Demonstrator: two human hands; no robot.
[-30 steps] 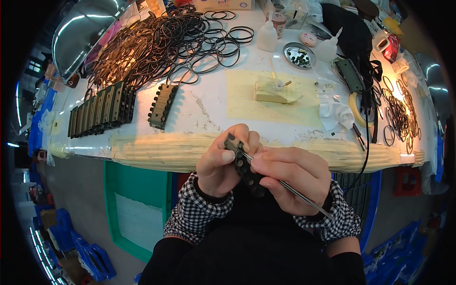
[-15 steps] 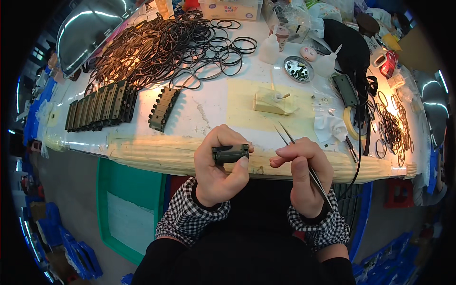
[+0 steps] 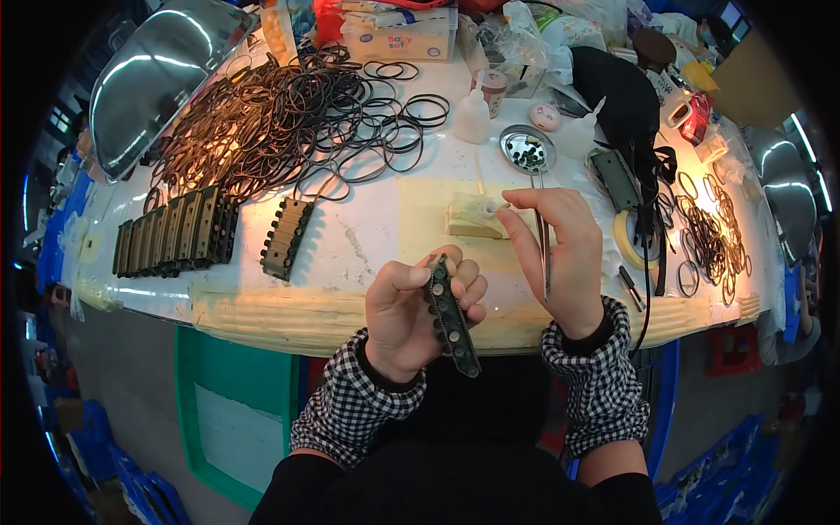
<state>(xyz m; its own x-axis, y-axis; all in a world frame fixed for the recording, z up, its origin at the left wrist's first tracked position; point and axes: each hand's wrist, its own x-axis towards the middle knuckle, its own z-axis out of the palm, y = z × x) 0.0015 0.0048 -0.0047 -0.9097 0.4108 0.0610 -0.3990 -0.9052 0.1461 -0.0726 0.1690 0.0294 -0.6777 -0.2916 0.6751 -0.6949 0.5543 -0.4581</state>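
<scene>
My left hand point(image 3: 411, 306) is closed around a dark green, long narrow part point(image 3: 452, 324) with round studs and holes along its face, tilted over the table's front edge. In my right hand point(image 3: 564, 249) is a pair of metal tweezers point(image 3: 547, 254), gripped against the palm, tips pointing away from me. Its thumb and forefinger reach to a small white piece on a taped yellowish block point(image 3: 472, 220); whether they pinch anything there is hidden. Beyond the tweezer tips stands a round metal dish point(image 3: 509, 156) with several small dark green bits.
A row of similar green-brown parts point(image 3: 175, 232) stands at the left, with a single one point(image 3: 286, 238) beside it. Behind lies a heap of dark rubber rings point(image 3: 262, 122). White squeeze bottles point(image 3: 472, 118), a tape roll point(image 3: 632, 241) and more rings point(image 3: 709, 232) are farther right.
My left hand has turned the green part from lying sideways to lengthwise, showing its studded face. My right hand has moved forward to the taped block, tweezers swung toward the dish. The view has shifted slightly.
</scene>
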